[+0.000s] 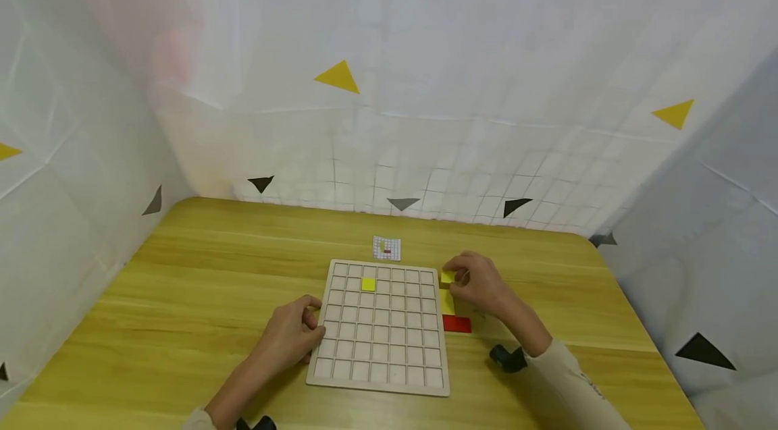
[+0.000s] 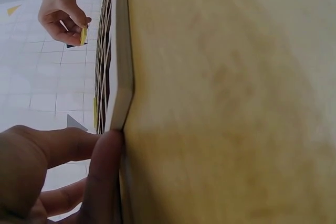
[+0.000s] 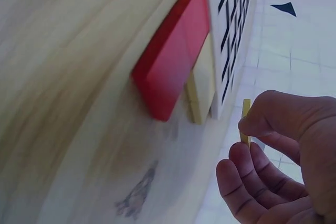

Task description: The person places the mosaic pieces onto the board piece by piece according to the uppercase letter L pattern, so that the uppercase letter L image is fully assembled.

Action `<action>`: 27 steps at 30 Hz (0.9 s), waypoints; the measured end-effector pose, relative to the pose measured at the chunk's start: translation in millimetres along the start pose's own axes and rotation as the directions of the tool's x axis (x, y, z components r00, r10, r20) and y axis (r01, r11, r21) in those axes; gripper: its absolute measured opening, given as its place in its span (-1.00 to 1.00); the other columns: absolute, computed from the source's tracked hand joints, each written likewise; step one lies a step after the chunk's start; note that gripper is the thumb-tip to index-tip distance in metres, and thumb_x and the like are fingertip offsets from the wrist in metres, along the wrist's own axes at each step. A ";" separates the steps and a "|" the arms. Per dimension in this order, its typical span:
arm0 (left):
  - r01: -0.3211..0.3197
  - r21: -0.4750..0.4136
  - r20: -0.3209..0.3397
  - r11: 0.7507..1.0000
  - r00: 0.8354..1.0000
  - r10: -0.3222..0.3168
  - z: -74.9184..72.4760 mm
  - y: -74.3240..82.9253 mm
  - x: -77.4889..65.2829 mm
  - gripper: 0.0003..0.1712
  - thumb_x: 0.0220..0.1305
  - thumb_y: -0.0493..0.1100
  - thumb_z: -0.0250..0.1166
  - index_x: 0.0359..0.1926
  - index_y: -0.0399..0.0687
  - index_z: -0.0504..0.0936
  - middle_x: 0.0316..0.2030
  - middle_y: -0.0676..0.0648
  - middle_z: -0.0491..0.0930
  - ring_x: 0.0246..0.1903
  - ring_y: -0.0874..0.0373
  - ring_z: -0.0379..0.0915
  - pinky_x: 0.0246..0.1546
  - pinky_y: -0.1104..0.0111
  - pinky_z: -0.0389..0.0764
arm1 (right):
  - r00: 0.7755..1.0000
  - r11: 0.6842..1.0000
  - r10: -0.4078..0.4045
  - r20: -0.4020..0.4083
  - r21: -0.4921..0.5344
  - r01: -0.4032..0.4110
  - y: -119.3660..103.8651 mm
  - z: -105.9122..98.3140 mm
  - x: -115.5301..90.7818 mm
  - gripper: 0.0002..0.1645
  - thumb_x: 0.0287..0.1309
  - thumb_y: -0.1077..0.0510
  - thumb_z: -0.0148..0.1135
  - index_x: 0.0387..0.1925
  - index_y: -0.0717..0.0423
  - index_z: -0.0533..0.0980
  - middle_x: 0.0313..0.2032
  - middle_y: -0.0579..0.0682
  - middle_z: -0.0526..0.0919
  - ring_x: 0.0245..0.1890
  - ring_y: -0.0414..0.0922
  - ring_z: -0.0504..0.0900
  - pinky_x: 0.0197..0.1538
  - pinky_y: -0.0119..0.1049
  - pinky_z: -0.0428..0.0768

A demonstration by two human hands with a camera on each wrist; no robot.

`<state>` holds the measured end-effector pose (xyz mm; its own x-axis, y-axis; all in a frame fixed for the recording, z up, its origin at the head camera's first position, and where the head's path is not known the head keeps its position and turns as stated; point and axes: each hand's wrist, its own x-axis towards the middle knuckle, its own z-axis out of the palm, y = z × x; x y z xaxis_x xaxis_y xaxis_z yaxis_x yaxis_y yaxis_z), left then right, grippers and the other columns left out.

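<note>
A pale wooden grid board [image 1: 379, 353] lies flat on the table, with one yellow square tile [image 1: 368, 284] in a cell of its upper part. My left hand [image 1: 288, 332] is at the board's left side; its thumb and index fingertip touch the rim, clearly seen beside the board's edge [image 2: 122, 72] in the left wrist view. Above the table, beyond the board's upper right edge, my right hand [image 1: 480, 283] pinches a small flat yellow tile [image 3: 245, 116] between thumb and fingers. Beneath it, a yellow piece [image 1: 447, 302] and a red bar [image 1: 457, 323] lie along the board's right side.
Behind the board lies a small printed grid card [image 1: 386, 248] with coloured cells. The wooden table [image 1: 213, 261] ends at white sheeting [image 1: 425, 146] that stands at the back and both sides, marked with yellow and black triangles.
</note>
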<state>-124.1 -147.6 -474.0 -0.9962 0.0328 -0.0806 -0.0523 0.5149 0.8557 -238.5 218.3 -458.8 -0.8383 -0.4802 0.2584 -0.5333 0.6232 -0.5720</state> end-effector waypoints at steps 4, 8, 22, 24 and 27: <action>0.003 0.001 0.000 1.000 1.000 -0.003 0.0 -0.1 -0.6 -0.55 0.11 -0.41 0.38 0.06 -0.31 0.56 -0.44 -0.07 0.49 -0.66 0.16 0.48 -0.78 0.30 0.58 | 1.000 1.000 0.002 0.003 0.013 -0.002 -7.7 1.6 2.5 -0.64 -0.10 0.47 0.38 -0.16 0.28 0.67 -0.27 0.06 0.58 -0.32 -0.04 0.62 -0.30 -0.28 0.70; 0.002 0.000 -0.005 1.000 1.000 -0.002 0.2 -1.1 -1.3 -0.55 0.10 -0.41 0.38 0.06 -0.31 0.56 -0.44 -0.06 0.49 -0.66 0.16 0.48 -0.78 0.30 0.58 | 1.000 1.000 0.024 0.011 0.020 -0.024 -16.6 4.5 5.6 -0.65 -0.08 0.43 0.41 -0.16 0.24 0.68 -0.25 0.04 0.58 -0.31 -0.04 0.61 -0.28 -0.32 0.68; -0.012 0.002 0.000 1.000 1.000 0.012 0.7 -0.8 0.4 -0.55 0.11 -0.41 0.38 0.06 -0.32 0.56 -0.45 -0.06 0.49 -0.70 0.16 0.47 -0.79 0.31 0.58 | 0.998 1.000 0.013 0.054 0.024 -0.014 -34.5 21.2 11.9 -0.67 -0.04 0.38 0.46 -0.15 0.17 0.67 -0.26 -0.03 0.56 -0.29 -0.06 0.59 -0.27 -0.32 0.65; -0.015 0.004 -0.004 1.000 1.000 0.016 0.7 -0.8 0.9 -0.55 0.11 -0.41 0.38 0.06 -0.32 0.56 -0.46 -0.06 0.49 -0.71 0.17 0.46 -0.79 0.31 0.58 | 0.998 1.000 0.006 0.059 0.029 -0.007 -37.4 23.4 12.2 -0.67 -0.03 0.37 0.46 -0.15 0.18 0.67 -0.26 -0.03 0.56 -0.29 -0.05 0.59 -0.27 -0.33 0.65; -0.018 0.006 -0.009 1.000 1.000 0.018 0.5 -0.8 1.0 -0.56 0.10 -0.41 0.38 0.06 -0.32 0.56 -0.46 -0.06 0.50 -0.73 0.17 0.46 -0.80 0.31 0.57 | 0.998 0.999 -0.009 0.056 0.032 0.007 -42.7 26.4 13.6 -0.68 -0.03 0.36 0.45 -0.15 0.19 0.68 -0.26 -0.02 0.57 -0.30 -0.06 0.60 -0.28 -0.34 0.65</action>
<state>-125.1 -147.5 -475.0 -0.9976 0.0347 -0.0606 -0.0338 0.5194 0.8539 -224.1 168.8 -451.4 -0.8257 -0.5198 0.2192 -0.5355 0.5998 -0.5945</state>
